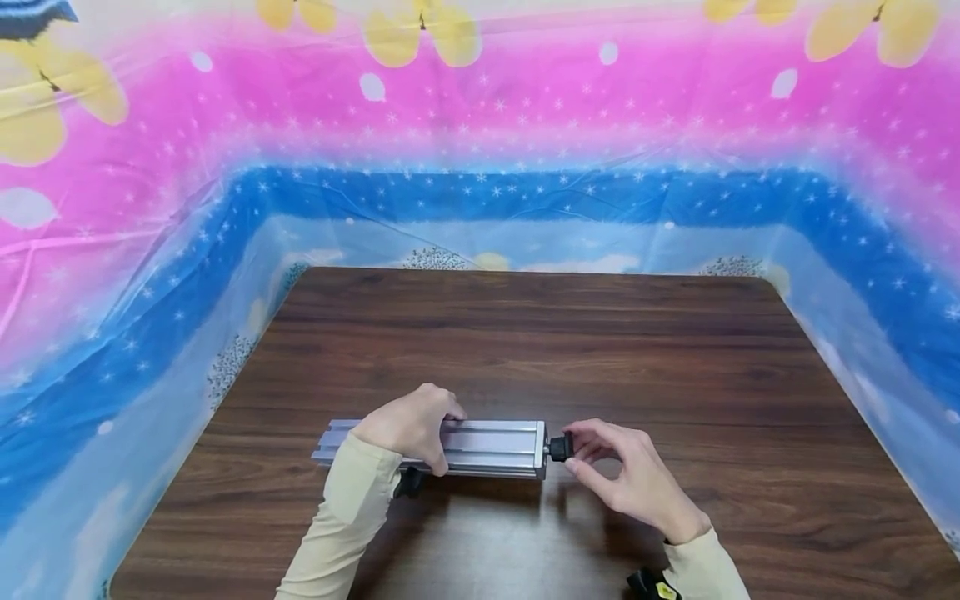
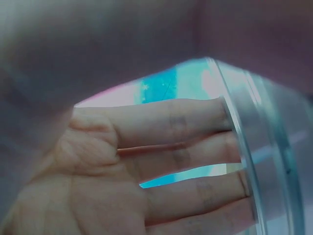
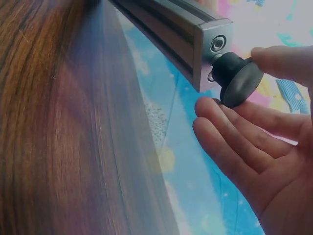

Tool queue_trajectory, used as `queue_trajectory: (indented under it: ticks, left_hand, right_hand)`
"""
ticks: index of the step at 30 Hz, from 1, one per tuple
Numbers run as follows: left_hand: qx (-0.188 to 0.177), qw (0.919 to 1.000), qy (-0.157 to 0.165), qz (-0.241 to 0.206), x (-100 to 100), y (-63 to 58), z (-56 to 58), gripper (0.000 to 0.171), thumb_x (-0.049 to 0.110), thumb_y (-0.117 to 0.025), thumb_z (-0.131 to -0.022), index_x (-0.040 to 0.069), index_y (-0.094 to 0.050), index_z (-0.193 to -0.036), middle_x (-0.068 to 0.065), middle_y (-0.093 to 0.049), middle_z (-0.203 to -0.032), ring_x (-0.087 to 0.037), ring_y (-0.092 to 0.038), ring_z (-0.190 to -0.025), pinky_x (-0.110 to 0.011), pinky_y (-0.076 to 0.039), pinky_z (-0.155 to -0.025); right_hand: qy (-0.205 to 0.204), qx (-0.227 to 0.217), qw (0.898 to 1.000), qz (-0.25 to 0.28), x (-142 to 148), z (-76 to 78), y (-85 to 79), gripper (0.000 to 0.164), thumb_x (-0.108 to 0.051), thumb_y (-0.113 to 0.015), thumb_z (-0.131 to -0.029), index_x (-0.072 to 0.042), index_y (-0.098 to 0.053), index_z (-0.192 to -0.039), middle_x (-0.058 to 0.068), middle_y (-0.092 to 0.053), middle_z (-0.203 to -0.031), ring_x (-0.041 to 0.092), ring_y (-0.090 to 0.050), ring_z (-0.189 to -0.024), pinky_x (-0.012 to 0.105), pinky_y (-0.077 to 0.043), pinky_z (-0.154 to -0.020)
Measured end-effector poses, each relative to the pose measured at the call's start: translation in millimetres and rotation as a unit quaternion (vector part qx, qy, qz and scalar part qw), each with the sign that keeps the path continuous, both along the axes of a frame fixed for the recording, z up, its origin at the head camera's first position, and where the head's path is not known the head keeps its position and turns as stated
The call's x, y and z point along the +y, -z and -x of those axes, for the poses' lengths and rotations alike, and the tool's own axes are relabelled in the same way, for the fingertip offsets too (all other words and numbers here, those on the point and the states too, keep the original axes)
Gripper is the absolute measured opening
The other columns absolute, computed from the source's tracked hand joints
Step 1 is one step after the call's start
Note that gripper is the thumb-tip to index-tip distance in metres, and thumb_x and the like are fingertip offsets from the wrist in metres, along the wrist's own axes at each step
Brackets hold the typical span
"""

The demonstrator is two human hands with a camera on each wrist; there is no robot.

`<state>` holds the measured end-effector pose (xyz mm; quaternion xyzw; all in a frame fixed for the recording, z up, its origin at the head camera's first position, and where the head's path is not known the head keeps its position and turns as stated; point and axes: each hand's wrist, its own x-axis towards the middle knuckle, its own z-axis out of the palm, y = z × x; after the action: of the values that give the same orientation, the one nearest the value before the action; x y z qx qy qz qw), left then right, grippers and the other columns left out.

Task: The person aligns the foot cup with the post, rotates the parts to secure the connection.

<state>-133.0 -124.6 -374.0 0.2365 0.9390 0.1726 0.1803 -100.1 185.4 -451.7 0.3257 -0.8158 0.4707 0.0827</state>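
A silver aluminium extrusion (image 1: 495, 438) with lengthwise grooves lies sideways in front of me, low over the wooden table. My left hand (image 1: 408, 423) grips it near the middle, thumb on the near side and fingers over the far side. In the left wrist view the fingers (image 2: 195, 191) reach against the grooved metal (image 2: 274, 161). A black round knob (image 1: 559, 447) with a flared face sticks out of the right end plate (image 3: 208, 61) on a short metal shank, near a socket screw (image 3: 218, 43). My right hand (image 1: 633, 475) pinches this knob's rim between thumb and fingers.
The dark brown wood-grain table (image 1: 525, 333) runs beneath both hands. A pink and blue patterned cloth (image 1: 480, 192) hangs around its back and sides. Both wrists carry black straps, one (image 1: 652, 585) with a yellow mark.
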Motion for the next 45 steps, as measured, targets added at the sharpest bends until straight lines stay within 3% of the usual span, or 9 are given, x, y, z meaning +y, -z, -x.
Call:
queue_trajectory:
  ticks: [5, 9, 13, 20, 29, 34, 39, 43, 45]
  left_hand:
    - [0.0, 1.0, -0.002, 0.001, 0.1, -0.4, -1.7, 0.054, 0.004, -0.092, -0.058, 0.004, -0.076, -0.11, -0.005, -0.065, -0.099, -0.019, -0.054, -0.091, -0.036, -0.052, -0.079]
    - [0.008, 1.0, 0.006, 0.002, -1.0, -0.6, -2.0, 0.053, 0.004, -0.092, -0.056, 0.005, -0.077, -0.107, -0.004, -0.065, -0.097, -0.018, -0.054, -0.088, -0.034, -0.052, -0.077]
    - [0.012, 0.9998, 0.016, -0.001, -2.5, -1.4, -1.3, 0.051, 0.004, -0.091, -0.056, 0.006, -0.077, -0.105, -0.003, -0.066, -0.097, -0.016, -0.054, -0.086, -0.031, -0.051, -0.075]
    - [0.009, 0.9999, 0.008, -0.001, -3.5, -1.6, -0.2, 0.055, 0.004, -0.091, -0.056, 0.004, -0.077, -0.109, -0.005, -0.068, -0.103, -0.017, -0.056, -0.09, -0.032, -0.051, -0.079]
    - [0.0, 0.9998, -0.02, 0.002, 1.4, -6.5, -3.5, 0.055, 0.002, -0.092, -0.057, 0.004, -0.076, -0.11, -0.004, -0.066, -0.101, -0.017, -0.054, -0.088, -0.035, -0.053, -0.077]
    - [0.001, 0.9997, -0.022, 0.006, 3.5, -8.4, -4.3, 0.056, 0.001, -0.092, -0.057, 0.004, -0.076, -0.111, -0.005, -0.066, -0.102, -0.018, -0.055, -0.09, -0.036, -0.053, -0.08]
    - [-0.003, 0.9997, -0.023, 0.01, 3.9, -7.8, -5.4, 0.055, 0.002, -0.092, -0.057, 0.005, -0.077, -0.11, -0.005, -0.067, -0.105, -0.02, -0.054, -0.095, -0.037, -0.052, -0.081]
    - [-0.004, 0.9997, -0.023, 0.009, 3.6, -7.4, -5.3, 0.055, 0.002, -0.092, -0.057, 0.005, -0.077, -0.11, -0.005, -0.067, -0.105, -0.021, -0.053, -0.097, -0.038, -0.052, -0.082]
    - [-0.004, 0.9996, -0.025, 0.011, 3.3, -7.1, -4.7, 0.055, 0.002, -0.092, -0.057, 0.005, -0.077, -0.111, -0.005, -0.067, -0.105, -0.021, -0.054, -0.097, -0.037, -0.052, -0.083]
  right_hand:
    - [0.028, -0.062, 0.998, -0.01, -2.2, -1.0, 0.5, 0.009, -0.017, -0.07, -0.096, -0.011, -0.073, -0.102, -0.003, -0.074, -0.08, 0.007, -0.069, -0.067, 0.025, -0.058, -0.064]
    - [0.04, -0.105, 0.993, -0.023, -2.8, 0.5, 0.4, 0.016, -0.025, -0.062, -0.102, -0.015, -0.073, -0.098, -0.001, -0.071, -0.071, 0.015, -0.069, -0.059, 0.026, -0.056, -0.057]
    - [0.031, -0.069, 0.996, -0.036, -0.6, 1.4, 0.2, 0.015, -0.023, -0.067, -0.098, -0.013, -0.071, -0.108, -0.005, -0.072, -0.079, 0.009, -0.069, -0.067, 0.025, -0.057, -0.062]
    - [-0.018, 0.01, 1.0, -0.017, 1.3, -0.1, -3.0, 0.064, -0.008, -0.086, -0.078, -0.018, -0.058, -0.135, -0.004, -0.066, -0.12, 0.008, -0.069, -0.092, 0.027, -0.059, -0.08]
    - [0.01, 0.026, 1.0, -0.014, -0.8, -1.5, -2.7, 0.031, -0.012, -0.08, -0.086, -0.014, -0.069, -0.115, -0.008, -0.075, -0.089, 0.002, -0.068, -0.076, 0.026, -0.058, -0.071]
    - [0.033, -0.051, 0.998, -0.015, -3.4, -1.8, -3.7, 0.009, -0.02, -0.071, -0.095, -0.013, -0.073, -0.099, -0.007, -0.074, -0.079, 0.005, -0.069, -0.068, 0.025, -0.057, -0.063]
    - [0.046, -0.094, 0.994, -0.031, -4.4, -1.5, -2.6, 0.021, -0.026, -0.059, -0.103, -0.02, -0.072, -0.086, -0.004, -0.07, -0.068, 0.012, -0.067, -0.057, 0.026, -0.053, -0.054]
    - [0.044, -0.053, 0.997, -0.041, -1.4, -2.1, -0.4, 0.009, -0.025, -0.067, -0.098, -0.019, -0.07, -0.103, -0.005, -0.073, -0.083, 0.006, -0.067, -0.066, 0.025, -0.054, -0.061]
    - [0.03, -0.018, 0.999, -0.034, 0.1, -2.2, 0.9, 0.033, -0.021, -0.076, -0.09, -0.016, -0.066, -0.121, -0.004, -0.072, -0.101, 0.005, -0.069, -0.077, 0.026, -0.057, -0.068]
